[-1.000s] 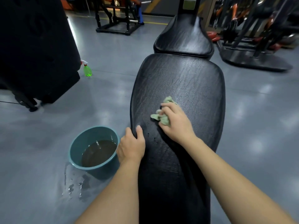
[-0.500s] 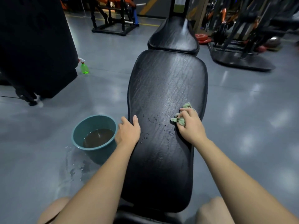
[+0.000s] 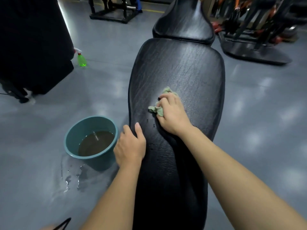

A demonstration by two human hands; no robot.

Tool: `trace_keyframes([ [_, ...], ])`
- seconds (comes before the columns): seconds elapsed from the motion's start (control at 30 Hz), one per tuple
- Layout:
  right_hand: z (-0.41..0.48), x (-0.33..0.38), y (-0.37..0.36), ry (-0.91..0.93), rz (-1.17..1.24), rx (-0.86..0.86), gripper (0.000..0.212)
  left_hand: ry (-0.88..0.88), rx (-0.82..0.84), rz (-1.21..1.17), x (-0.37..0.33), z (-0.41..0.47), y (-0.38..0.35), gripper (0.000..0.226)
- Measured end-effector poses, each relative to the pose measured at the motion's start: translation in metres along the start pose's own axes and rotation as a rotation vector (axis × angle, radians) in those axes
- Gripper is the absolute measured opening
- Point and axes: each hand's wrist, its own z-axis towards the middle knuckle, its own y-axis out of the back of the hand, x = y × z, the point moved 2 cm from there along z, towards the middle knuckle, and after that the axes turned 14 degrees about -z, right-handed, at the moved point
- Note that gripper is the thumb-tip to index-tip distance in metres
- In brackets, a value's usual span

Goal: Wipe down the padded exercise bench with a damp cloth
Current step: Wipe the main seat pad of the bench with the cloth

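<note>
Your right hand (image 3: pixel 172 113) has slid the cloth (image 3: pixel 157 110) from the bench's right edge back toward its middle; your left hand (image 3: pixel 129 146) has stayed on the left edge. The glossy grey floor (image 3: pixel 259 117) carries a rack (image 3: pixel 114 14) at 11 o'clock. The black bench (image 3: pixel 182 67) runs from 6 to 12 o'clock, wrinkled and damp. A teal bucket (image 3: pixel 73 146) of murky water sits at 9 o'clock of your left hand, with a puddle (image 3: pixel 73 178) at its 6. A green bottle (image 3: pixel 81 60) stands at 10 o'clock. Your right fingers curl over the bunched cloth, pressing it down. Your left thumb lies on top, fingers wrapped over the bench's edge.
</note>
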Motion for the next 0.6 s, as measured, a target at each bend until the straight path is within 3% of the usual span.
trace_keyframes([
  [0.13, 0.048, 0.054, -0.024, 0.102, 0.042, 0.048, 0.034, 0.018, 0.004, -0.047, 0.003, 0.003, 0.0, 0.051],
  [0.27, 0.054, 0.065, -0.033, 0.126, 0.114, 0.016, 0.031, 0.04, -0.009, -0.143, 0.004, 0.002, 0.003, 0.05],
  [0.43, 0.019, 0.035, -0.015, 0.229, 0.147, -0.043, 0.033, 0.057, 0.0, -0.161, 0.0, 0.001, 0.006, 0.052],
  [0.6, -0.041, -0.024, 0.01, 0.134, 0.121, -0.037, 0.035, 0.069, 0.021, -0.181, -0.003, -0.004, 0.01, 0.055],
])
